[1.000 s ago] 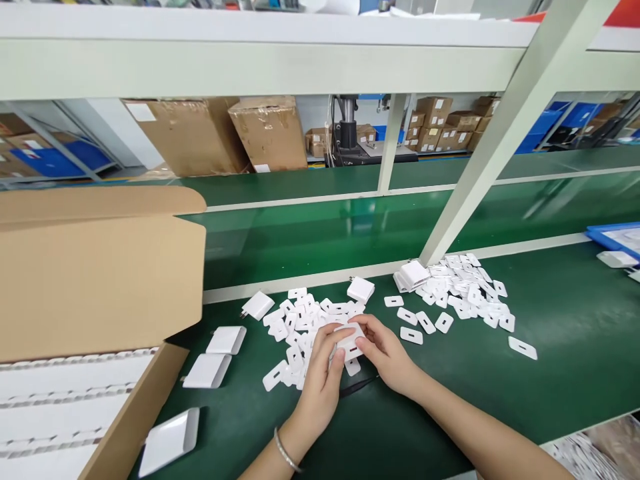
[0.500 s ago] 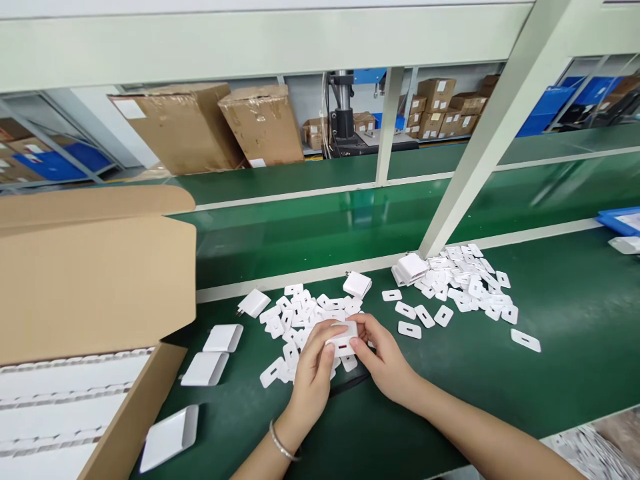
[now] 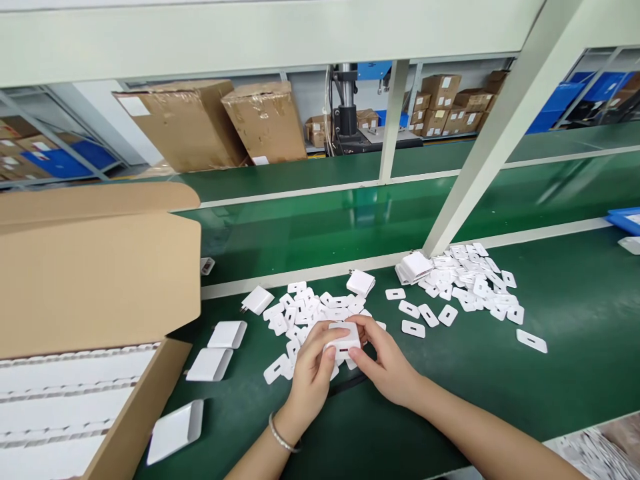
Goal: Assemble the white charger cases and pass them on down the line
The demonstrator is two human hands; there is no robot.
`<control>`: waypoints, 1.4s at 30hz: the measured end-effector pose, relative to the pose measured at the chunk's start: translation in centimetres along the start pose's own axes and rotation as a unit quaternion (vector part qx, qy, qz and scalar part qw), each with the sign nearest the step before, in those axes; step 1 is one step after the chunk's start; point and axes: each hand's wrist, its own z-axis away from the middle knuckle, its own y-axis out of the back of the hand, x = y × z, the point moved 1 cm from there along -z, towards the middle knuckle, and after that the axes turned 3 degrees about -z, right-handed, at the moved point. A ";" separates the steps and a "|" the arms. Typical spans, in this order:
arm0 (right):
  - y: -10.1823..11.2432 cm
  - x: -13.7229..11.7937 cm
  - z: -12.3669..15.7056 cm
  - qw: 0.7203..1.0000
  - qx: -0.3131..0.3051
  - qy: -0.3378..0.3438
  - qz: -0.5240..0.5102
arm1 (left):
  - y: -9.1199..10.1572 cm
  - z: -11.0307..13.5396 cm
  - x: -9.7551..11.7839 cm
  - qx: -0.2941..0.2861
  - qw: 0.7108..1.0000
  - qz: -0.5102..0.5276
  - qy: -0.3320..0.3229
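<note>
Both hands meet over the green table and pinch one white charger block (image 3: 343,339) whose red-lined port faces me. My left hand (image 3: 311,380), with a bracelet at the wrist, grips its left side. My right hand (image 3: 385,367) grips its right side with thumb and fingers. Right behind the hands lies a heap of small white slotted plates (image 3: 305,312). A second, larger heap of the same plates (image 3: 470,280) lies to the right by the slanted post.
An open cardboard box (image 3: 100,287) with white layered packing fills the left. Several white chargers (image 3: 218,348) lie loose beside it. A slanted frame post (image 3: 480,160) lands at the table's back edge. A blue tray (image 3: 625,220) sits far right. Cartons stand behind.
The hands and the charger have kept their grip and hardly moved. The view has shifted slightly, so everything sits a little lower than half a second ago.
</note>
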 end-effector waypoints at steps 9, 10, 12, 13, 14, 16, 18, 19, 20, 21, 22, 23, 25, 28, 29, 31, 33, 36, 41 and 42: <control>0.0 0.6 -0.5 0.996 0.002 -0.045 -0.081 | 0.5 0.1 0.1 -0.088 0.996 -0.031 0.011; 0.1 0.6 -0.6 0.995 0.003 -0.052 -0.088 | 0.4 0.1 0.2 -0.093 0.994 -0.052 0.008; 0.2 0.7 -0.8 0.992 0.008 -0.068 -0.102 | 0.3 0.1 0.2 -0.084 0.992 -0.094 0.013; 0.2 0.8 -0.9 0.991 0.009 -0.074 -0.115 | 0.3 0.1 0.3 -0.077 0.991 -0.111 0.013; 0.2 1.0 -1.0 0.988 0.007 -0.079 -0.132 | 0.2 0.1 0.3 -0.070 0.990 -0.125 0.010; 0.0 1.5 -1.1 0.980 -0.003 -0.093 -0.174 | 0.2 0.0 0.4 -0.061 0.988 -0.143 -0.003; -0.2 2.1 -1.3 0.971 -0.016 -0.113 -0.212 | 0.2 -0.1 0.5 -0.050 0.987 -0.149 -0.018; -0.3 2.3 -1.4 0.966 -0.021 -0.127 -0.224 | 0.2 -0.1 0.5 -0.041 0.988 -0.149 -0.024; -0.4 2.5 -1.4 0.962 -0.025 -0.141 -0.233 | 0.2 -0.1 0.5 -0.031 0.988 -0.148 -0.029; -0.4 2.6 -1.4 0.958 -0.031 -0.155 -0.239 | 0.1 -0.1 0.5 -0.020 0.989 -0.146 -0.034; -0.5 2.6 -1.4 0.954 -0.039 -0.168 -0.244 | 0.1 0.0 0.5 -0.009 0.989 -0.145 -0.038; -0.5 2.6 -1.4 0.951 -0.048 -0.180 -0.246 | 0.1 0.0 0.5 0.000 0.988 -0.146 -0.042; -0.5 2.4 -1.4 0.946 -0.068 -0.196 -0.249 | 0.1 0.1 0.4 0.009 0.988 -0.145 -0.053; -0.3 2.1 -1.3 0.948 -0.068 -0.193 -0.244 | -0.1 0.3 0.4 0.004 0.991 -0.124 -0.059; -0.2 2.0 -1.3 0.953 -0.056 -0.180 -0.235 | -0.1 0.4 0.4 0.002 0.994 -0.103 -0.044; 0.1 1.7 -1.2 0.969 -0.017 -0.136 -0.205 | -0.1 0.5 0.3 -0.003 0.999 -0.049 0.008; 0.4 1.3 -1.0 0.984 0.019 -0.080 -0.158 | -0.1 0.6 0.3 -0.022 0.998 -0.005 0.057; 0.8 0.4 -0.6 0.998 0.031 -0.009 -0.060 | 0.0 0.7 0.3 -0.053 0.996 0.015 0.069; 1.5 -1.0 -0.4 0.995 0.007 0.094 0.025 | 0.2 0.7 1.1 -0.013 0.998 0.024 0.052; 1.6 -1.2 -0.4 0.993 0.004 0.114 0.030 | 0.3 0.7 1.3 -0.004 0.998 0.040 0.053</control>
